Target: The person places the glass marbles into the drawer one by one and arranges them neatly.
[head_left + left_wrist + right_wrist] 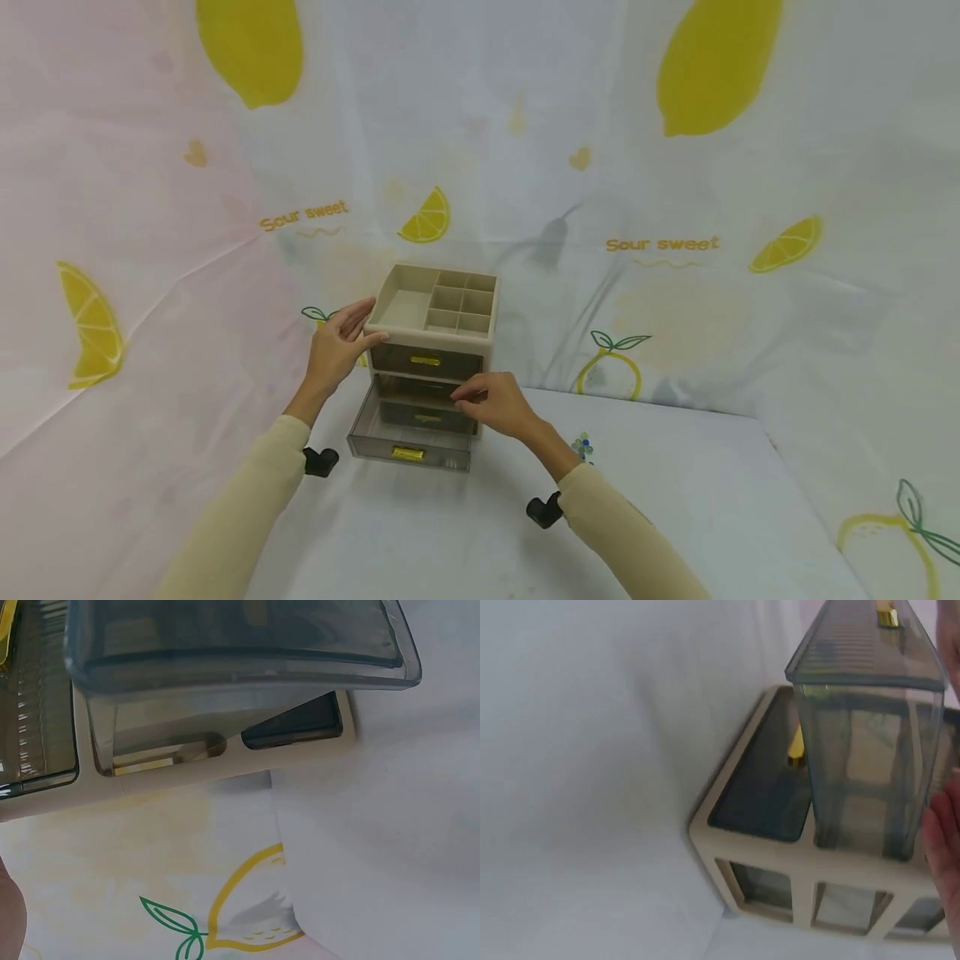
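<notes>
A beige desktop organizer (pixel 431 337) with smoky see-through drawers stands on the white table. Its top has one large compartment and several small ones. One lower drawer (pixel 408 458) with a gold handle is pulled out. My left hand (pixel 337 346) rests against the organizer's upper left corner, its thumb along the front edge and the fingers extended on the side. Over the right rear part of the pulled-out drawer is my right hand (pixel 495 404), thumb and fingertips close together. Whether something small is between them cannot be made out. The right fingers (pixel 943 832) show beside the drawer.
Several small blue and green glass beads (pixel 582 446) lie on the table, right of the organizer and partly behind my right forearm. A lemon-print cloth (pixel 480 167) hangs behind and to the sides. The white tabletop (pixel 705 492) extends to the right.
</notes>
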### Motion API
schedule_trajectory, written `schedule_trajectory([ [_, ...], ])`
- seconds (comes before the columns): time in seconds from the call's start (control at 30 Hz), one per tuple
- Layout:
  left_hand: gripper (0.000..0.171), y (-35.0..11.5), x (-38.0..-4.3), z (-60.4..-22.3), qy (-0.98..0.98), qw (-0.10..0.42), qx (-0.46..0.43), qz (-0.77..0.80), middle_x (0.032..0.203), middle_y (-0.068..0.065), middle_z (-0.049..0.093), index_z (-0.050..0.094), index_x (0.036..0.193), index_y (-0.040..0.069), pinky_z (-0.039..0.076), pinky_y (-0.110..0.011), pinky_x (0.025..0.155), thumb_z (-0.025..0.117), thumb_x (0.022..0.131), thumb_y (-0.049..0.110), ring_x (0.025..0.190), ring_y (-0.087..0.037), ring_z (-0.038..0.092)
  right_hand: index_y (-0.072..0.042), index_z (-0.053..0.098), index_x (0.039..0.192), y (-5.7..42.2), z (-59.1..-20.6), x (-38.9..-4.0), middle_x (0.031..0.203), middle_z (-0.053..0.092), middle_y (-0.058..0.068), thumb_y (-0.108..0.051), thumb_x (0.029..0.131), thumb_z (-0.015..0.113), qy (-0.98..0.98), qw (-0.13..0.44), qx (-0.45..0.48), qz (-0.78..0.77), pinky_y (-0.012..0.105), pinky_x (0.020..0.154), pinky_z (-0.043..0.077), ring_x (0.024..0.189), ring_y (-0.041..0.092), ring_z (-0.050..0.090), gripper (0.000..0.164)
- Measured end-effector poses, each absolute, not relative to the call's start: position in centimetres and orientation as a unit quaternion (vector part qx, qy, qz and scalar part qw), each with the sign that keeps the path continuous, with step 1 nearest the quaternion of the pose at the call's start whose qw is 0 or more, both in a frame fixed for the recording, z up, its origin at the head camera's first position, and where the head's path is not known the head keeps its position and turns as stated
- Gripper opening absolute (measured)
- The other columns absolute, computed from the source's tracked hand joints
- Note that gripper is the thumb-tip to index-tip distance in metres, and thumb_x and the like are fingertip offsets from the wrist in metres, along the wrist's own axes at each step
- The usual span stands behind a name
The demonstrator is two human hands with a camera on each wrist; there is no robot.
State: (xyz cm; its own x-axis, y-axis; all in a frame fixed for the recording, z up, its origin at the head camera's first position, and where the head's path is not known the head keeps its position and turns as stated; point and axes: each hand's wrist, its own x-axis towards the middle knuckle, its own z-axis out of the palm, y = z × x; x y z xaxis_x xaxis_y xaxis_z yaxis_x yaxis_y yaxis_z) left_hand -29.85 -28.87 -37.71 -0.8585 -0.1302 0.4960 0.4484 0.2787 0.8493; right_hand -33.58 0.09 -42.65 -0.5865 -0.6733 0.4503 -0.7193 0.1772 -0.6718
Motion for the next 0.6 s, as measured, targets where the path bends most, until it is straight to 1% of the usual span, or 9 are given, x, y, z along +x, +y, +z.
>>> schedule_trajectory([
  [0.1,0.065,-29.0,-29.5,-37.7,-0.765,0.251,-0.097,-0.585,0.144,-0.021,0.046,0.048,0.14,-0.005,0.04,-0.024,0.108,0.078,0.082,0.003,0.135,-0.03,0.042,0.004,0.076,0.093,0.9,-42.7,-33.8,0.091,0.073,0.008,0.002,0.085,0.072,-0.766,0.047,0.422,0.484,0.024,0.071,0.061,0.081,0.017,0.07,0.009],
  [0.17,0.065,-29.1,-29.4,-37.7,-0.766,0.251,-0.096,-0.583,0.144,-0.021,0.046,0.048,0.14,-0.005,0.039,-0.024,0.109,0.078,0.083,0.003,0.136,-0.03,0.042,0.004,0.076,0.092,1.5,-42.7,-34.0,0.09,0.073,0.009,0.004,0.084,0.072,-0.771,0.06,0.4,0.492,0.025,0.071,0.062,0.08,0.019,0.071,0.009],
  [0.37,0.066,-28.8,-29.4,-37.7,-0.765,0.244,-0.101,-0.587,0.145,-0.02,0.046,0.048,0.14,-0.005,0.038,-0.026,0.11,0.078,0.083,0.005,0.136,-0.029,0.041,-0.002,0.077,0.086,4.0,-43.7,-34.8,0.086,0.073,0.009,0.004,0.081,0.074,-0.804,0.112,0.33,0.481,0.022,0.065,0.061,0.074,0.018,0.071,0.008],
  [0.6,0.064,-28.7,-29.7,-37.8,-0.767,0.252,-0.107,-0.58,0.144,-0.019,0.047,0.049,0.139,-0.004,0.04,-0.022,0.108,0.078,0.083,0.005,0.135,-0.028,0.043,-0.001,0.076,0.085,7.7,-46.0,-36.0,0.082,0.073,0.009,0.006,0.08,0.071,-0.841,0.158,0.288,0.43,0.025,0.061,0.061,0.071,0.019,0.07,0.01],
])
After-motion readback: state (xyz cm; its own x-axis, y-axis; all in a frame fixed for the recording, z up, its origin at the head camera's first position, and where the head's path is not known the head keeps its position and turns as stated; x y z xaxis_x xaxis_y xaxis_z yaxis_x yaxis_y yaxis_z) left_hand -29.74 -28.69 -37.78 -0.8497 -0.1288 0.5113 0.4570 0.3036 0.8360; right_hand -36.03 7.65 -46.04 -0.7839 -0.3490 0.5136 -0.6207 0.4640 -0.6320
